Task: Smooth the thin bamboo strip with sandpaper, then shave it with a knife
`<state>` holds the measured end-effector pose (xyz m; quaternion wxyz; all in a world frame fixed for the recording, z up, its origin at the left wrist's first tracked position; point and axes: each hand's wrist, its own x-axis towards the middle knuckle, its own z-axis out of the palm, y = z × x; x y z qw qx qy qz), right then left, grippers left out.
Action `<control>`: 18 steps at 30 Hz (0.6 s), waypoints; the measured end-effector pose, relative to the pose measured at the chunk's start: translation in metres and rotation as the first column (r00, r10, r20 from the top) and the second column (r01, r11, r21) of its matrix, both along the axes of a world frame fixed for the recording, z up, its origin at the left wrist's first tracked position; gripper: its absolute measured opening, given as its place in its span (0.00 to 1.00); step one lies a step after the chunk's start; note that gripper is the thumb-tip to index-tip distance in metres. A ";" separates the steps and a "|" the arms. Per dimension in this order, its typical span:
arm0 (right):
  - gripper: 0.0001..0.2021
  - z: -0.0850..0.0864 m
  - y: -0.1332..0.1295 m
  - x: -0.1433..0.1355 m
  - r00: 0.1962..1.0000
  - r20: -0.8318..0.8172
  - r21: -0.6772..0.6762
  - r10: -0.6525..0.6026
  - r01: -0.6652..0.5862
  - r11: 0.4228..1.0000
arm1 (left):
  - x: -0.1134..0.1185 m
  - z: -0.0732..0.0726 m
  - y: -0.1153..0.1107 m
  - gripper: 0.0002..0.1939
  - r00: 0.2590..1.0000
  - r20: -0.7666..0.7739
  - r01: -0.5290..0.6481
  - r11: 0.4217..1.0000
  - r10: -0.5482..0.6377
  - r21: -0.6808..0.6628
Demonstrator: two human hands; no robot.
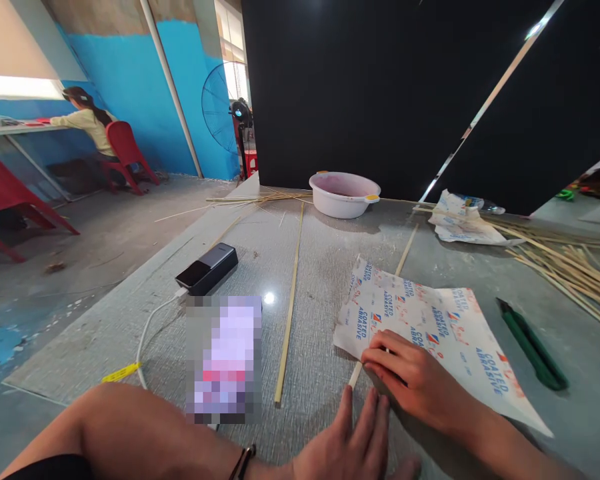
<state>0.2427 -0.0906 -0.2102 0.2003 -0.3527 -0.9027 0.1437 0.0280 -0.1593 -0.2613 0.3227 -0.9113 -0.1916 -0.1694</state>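
Note:
A sheet of sandpaper [447, 333], printed backing up, lies over a thin bamboo strip [407, 252] on the grey table. My right hand [410, 373] pinches the sheet's near left edge around the strip. Just nearer to me, my left hand [345, 437] rests with fingers stretched out, its index fingertip on the strip's near end. A second bamboo strip [292, 300] lies lengthwise to the left, touched by neither hand. To the right of the sheet is a green utility knife [533, 347].
A black power bank [207, 268] with a white cable and a blurred phone [227, 357] lie left. A white basin [344, 195] stands at the back. Bamboo strips [565, 257] and crumpled sandpaper [463, 220] lie back right. A person [93, 123] sits far left; a fan [240, 112] stands behind.

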 end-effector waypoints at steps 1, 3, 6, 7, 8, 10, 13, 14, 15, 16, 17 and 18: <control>0.10 0.000 0.002 0.001 1.000 -0.022 -0.045 -0.004 0.003 0.999 | 0.001 -0.002 -0.001 0.26 1.000 0.002 -0.011 1.000 0.011 -0.003; 0.10 -0.001 0.005 0.004 0.999 -0.050 -0.120 0.001 -0.007 0.993 | 0.003 -0.006 -0.002 0.27 1.000 0.016 -0.019 1.000 0.019 -0.003; 0.11 -0.002 0.007 0.006 0.997 -0.071 -0.124 0.023 -0.031 0.992 | 0.002 -0.008 -0.004 0.27 0.999 0.030 -0.021 1.000 0.021 -0.002; 0.12 -0.003 0.006 0.006 0.997 -0.071 -0.095 0.039 -0.045 0.994 | 0.001 -0.008 -0.003 0.28 1.000 0.012 -0.018 1.000 0.018 -0.001; 0.12 -0.003 0.006 0.005 0.996 -0.065 -0.061 0.059 -0.063 0.996 | 0.000 -0.007 -0.003 0.28 1.000 -0.013 -0.013 1.000 0.013 -0.005; 0.14 -0.003 0.002 0.003 0.994 -0.038 -0.008 0.101 -0.101 0.995 | -0.002 -0.005 -0.001 0.28 0.998 -0.059 0.010 1.000 -0.011 -0.016; 0.18 0.000 -0.004 -0.002 0.992 -0.020 0.018 0.128 -0.128 0.992 | -0.004 -0.004 0.000 0.28 0.997 -0.075 0.019 1.000 -0.020 -0.018; 0.18 0.002 -0.006 -0.003 0.991 -0.019 0.014 0.134 -0.134 0.991 | -0.004 -0.005 0.000 0.27 0.998 -0.067 0.018 1.000 -0.018 -0.010; 0.19 0.003 -0.006 -0.004 0.991 -0.015 0.010 0.136 -0.136 0.991 | -0.004 -0.006 -0.001 0.27 0.998 -0.053 0.019 1.000 -0.019 0.001; 0.19 0.004 -0.006 -0.003 0.991 -0.009 0.008 0.136 -0.136 0.991 | -0.003 -0.007 -0.002 0.27 0.999 -0.027 0.021 1.000 -0.020 0.011; 0.19 0.005 -0.005 -0.002 0.991 0.003 0.007 0.130 -0.131 0.991 | -0.003 -0.008 -0.002 0.27 1.000 0.001 0.022 1.000 -0.022 0.014; 0.19 0.006 -0.003 -0.001 0.993 0.015 0.016 0.119 -0.119 0.993 | -0.002 -0.008 -0.003 0.27 1.000 0.021 0.019 1.000 -0.019 0.009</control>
